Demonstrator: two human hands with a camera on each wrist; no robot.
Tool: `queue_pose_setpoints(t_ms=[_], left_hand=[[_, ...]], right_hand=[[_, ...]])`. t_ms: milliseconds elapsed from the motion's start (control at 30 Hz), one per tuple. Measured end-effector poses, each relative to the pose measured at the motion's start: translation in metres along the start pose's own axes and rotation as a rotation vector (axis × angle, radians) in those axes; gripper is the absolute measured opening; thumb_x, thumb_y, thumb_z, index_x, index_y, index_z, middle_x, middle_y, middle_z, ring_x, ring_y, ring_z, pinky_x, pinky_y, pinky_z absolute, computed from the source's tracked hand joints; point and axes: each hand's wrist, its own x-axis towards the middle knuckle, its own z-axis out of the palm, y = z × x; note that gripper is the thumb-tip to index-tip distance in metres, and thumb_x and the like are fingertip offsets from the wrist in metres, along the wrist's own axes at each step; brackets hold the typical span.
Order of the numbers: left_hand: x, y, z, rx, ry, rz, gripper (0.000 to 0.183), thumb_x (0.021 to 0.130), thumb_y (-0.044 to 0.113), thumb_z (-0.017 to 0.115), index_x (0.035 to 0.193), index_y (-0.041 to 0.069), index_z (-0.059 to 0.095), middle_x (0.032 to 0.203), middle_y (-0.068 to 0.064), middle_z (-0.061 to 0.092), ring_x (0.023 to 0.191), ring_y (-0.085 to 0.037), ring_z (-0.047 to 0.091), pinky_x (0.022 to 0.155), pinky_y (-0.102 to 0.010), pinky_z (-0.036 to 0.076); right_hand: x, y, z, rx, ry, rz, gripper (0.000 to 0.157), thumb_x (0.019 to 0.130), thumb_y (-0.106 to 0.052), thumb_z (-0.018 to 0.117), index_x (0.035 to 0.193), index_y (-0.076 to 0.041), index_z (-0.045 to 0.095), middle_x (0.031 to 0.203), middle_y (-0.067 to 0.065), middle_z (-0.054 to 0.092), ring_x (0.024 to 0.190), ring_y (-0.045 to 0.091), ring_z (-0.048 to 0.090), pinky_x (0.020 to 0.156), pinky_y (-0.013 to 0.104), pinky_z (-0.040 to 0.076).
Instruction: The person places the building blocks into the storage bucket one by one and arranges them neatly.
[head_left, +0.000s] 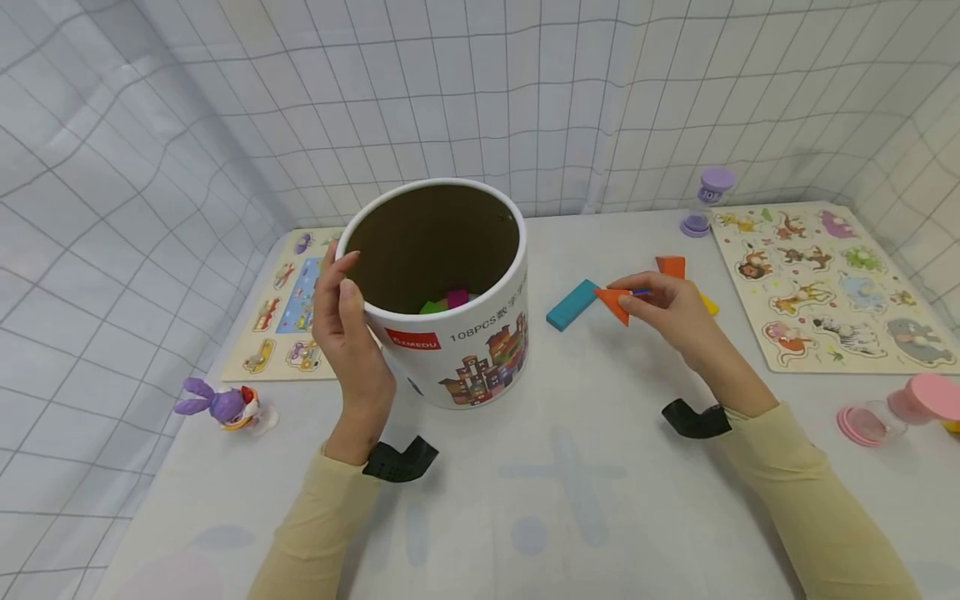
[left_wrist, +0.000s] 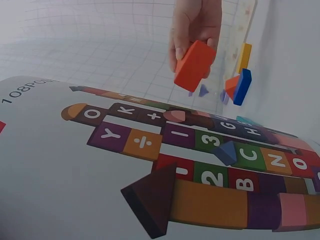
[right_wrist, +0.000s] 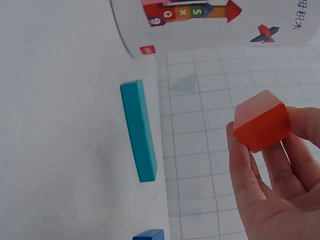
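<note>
My left hand [head_left: 351, 350] grips the left side of a large white bucket [head_left: 465, 333], its fingertips at the rim. The bucket is tilted and has printed block pictures on its wall. Inside, a green block [head_left: 433, 307] and a magenta block [head_left: 457, 297] show near the bottom. An orange triangular block [head_left: 617, 305] is pinched between the thumb and fingers of my right hand [head_left: 667, 310], right of the bucket. On the table beneath lies a teal rectangular block [head_left: 573, 305]. Another orange block [head_left: 671, 266] and a yellow block [head_left: 709, 305] lie just beyond the right hand, with a blue block [left_wrist: 243, 87] close by.
Animal puzzle board [head_left: 832, 292] at the right; another puzzle board [head_left: 255, 333] is partly behind the bucket. A purple sand timer [head_left: 697, 221] stands at the back, and a pink one [head_left: 892, 412] lies at the right. A purple rabbit-eared toy [head_left: 228, 406] sits at the left.
</note>
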Motion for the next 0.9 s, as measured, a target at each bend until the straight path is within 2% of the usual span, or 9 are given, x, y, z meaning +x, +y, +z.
queue_pose_setpoints(t_ms=[133,267,367,533,667,800,900], left_hand=[[0.000,0.001,0.001,0.006,-0.006,0.010,0.034,0.089,0.007,0.032,0.116,-0.003,0.050,0.134,-0.015,0.038,0.130,-0.019,0.023,0.099,-0.044,0.032],[0.000,0.001,0.001,0.014,-0.002,0.005,0.034,0.088,0.007,0.033,0.117,-0.005,0.049,0.135,-0.014,0.038,0.129,-0.019,0.024,0.098,-0.041,0.034],[-0.001,0.002,0.000,0.021,0.007,-0.004,0.034,0.089,0.007,0.034,0.117,-0.005,0.048,0.135,-0.011,0.038,0.129,-0.019,0.025,0.098,-0.043,0.034],[-0.001,0.000,0.000,0.019,0.021,-0.003,0.034,0.089,0.007,0.034,0.116,-0.005,0.050,0.135,-0.010,0.039,0.129,-0.019,0.025,0.099,-0.044,0.032],[0.000,-0.009,-0.004,0.000,0.028,0.000,0.033,0.088,0.007,0.035,0.115,-0.002,0.052,0.135,-0.011,0.039,0.129,-0.019,0.026,0.099,-0.044,0.032],[0.001,-0.017,-0.007,0.000,0.028,-0.002,0.033,0.089,0.007,0.035,0.115,0.001,0.053,0.136,-0.009,0.039,0.129,-0.018,0.026,0.099,-0.042,0.033],[0.001,-0.014,-0.006,0.009,0.022,-0.004,0.033,0.089,0.007,0.035,0.116,-0.001,0.052,0.136,-0.009,0.038,0.129,-0.018,0.026,0.098,-0.041,0.034]], right_hand=[[-0.002,-0.005,0.000,0.233,-0.049,0.065,0.026,0.084,-0.024,0.059,0.107,-0.011,0.060,0.104,0.003,0.054,0.090,0.014,0.052,0.078,0.022,0.046],[-0.003,-0.007,0.001,0.476,-0.108,0.055,0.016,0.087,-0.013,0.055,0.102,-0.011,0.059,0.103,0.006,0.049,0.088,0.014,0.053,0.076,0.020,0.049],[-0.003,-0.008,0.001,0.604,-0.150,0.031,0.014,0.089,-0.007,0.049,0.099,-0.009,0.059,0.102,0.007,0.050,0.086,0.016,0.056,0.075,0.022,0.050],[-0.004,-0.011,0.000,0.774,-0.187,0.042,0.018,0.091,-0.003,0.042,0.097,-0.007,0.058,0.102,0.008,0.052,0.085,0.018,0.058,0.076,0.025,0.050],[-0.005,-0.014,-0.001,0.891,-0.198,0.065,0.018,0.091,-0.002,0.042,0.097,-0.006,0.058,0.104,0.009,0.051,0.086,0.020,0.058,0.076,0.026,0.050],[-0.007,-0.016,0.000,0.943,-0.217,0.089,0.017,0.091,-0.003,0.043,0.098,-0.007,0.059,0.105,0.008,0.049,0.089,0.019,0.056,0.077,0.025,0.049],[-0.008,-0.018,0.002,0.972,-0.233,0.093,0.018,0.092,-0.005,0.043,0.098,-0.007,0.060,0.106,0.007,0.049,0.091,0.018,0.054,0.078,0.025,0.049]])
